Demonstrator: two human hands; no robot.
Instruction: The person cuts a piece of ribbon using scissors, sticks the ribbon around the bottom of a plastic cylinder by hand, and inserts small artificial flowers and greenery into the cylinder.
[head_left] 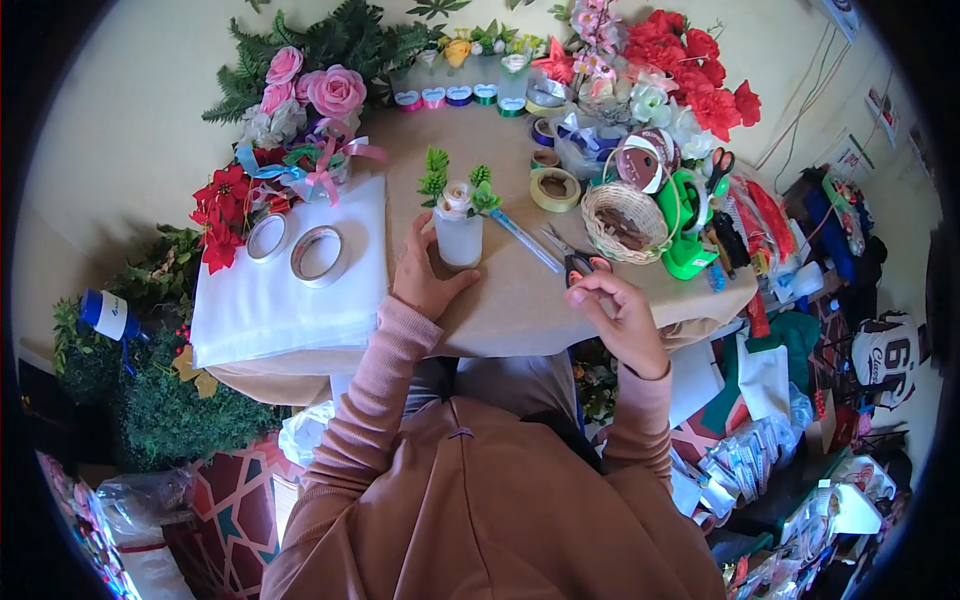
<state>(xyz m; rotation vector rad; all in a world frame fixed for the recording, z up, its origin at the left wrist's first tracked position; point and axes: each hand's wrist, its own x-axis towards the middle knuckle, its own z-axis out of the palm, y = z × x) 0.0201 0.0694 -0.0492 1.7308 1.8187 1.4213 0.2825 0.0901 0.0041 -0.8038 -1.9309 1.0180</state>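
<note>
A small frosted white jar (458, 243) stands upright on the brown-covered table (515, 320). It holds a cream rose (457, 197) and green sprigs (434, 178). My left hand (428, 272) is curved around the jar's left side, thumb in front of its base. My right hand (622, 312) is at the table's front edge, with its fingers closed at the orange and black handles of the scissors (574, 262). The scissors' blades point up and left, slightly open. A clear blue pen-like stick (525, 240) lies between jar and scissors.
A wicker basket (628, 222), green tape dispenser (690, 225) and tan tape roll (554, 189) are at the right. White sheets (290, 300) with two tape rolls lie left. Pink roses (335, 92), red flowers (690, 85) and several small jars line the back.
</note>
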